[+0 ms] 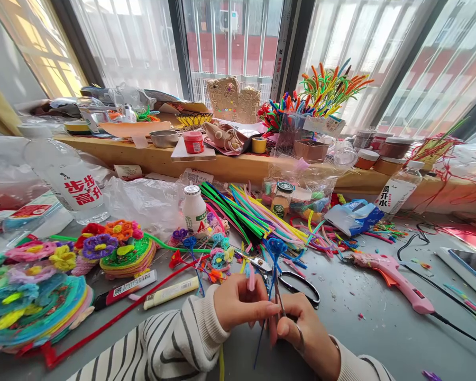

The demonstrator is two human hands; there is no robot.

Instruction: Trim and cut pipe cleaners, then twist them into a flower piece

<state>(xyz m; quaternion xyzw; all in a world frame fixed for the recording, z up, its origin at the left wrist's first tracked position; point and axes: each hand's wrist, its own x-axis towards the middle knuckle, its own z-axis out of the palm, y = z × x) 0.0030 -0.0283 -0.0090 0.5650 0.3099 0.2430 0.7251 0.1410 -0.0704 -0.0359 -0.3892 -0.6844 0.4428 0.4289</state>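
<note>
Blue flower (276,247) (pinched), left hand (241,301), right hand (305,333)

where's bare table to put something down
Bare grey table lies between the scissors and the pink glue gun, right of your right hand. It and your left hand pinch the blue flower. Crowded: the flower discs at left, the pipe-cleaner pile ahead.

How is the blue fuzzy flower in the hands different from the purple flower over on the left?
The blue flower stands upright on a long stem, pinched by the left hand; the purple flower lies flat on a pile. The blue flower is one colour; the purple flower has a yellow middle. Both look made of fuzzy pipe cleaners.
</note>
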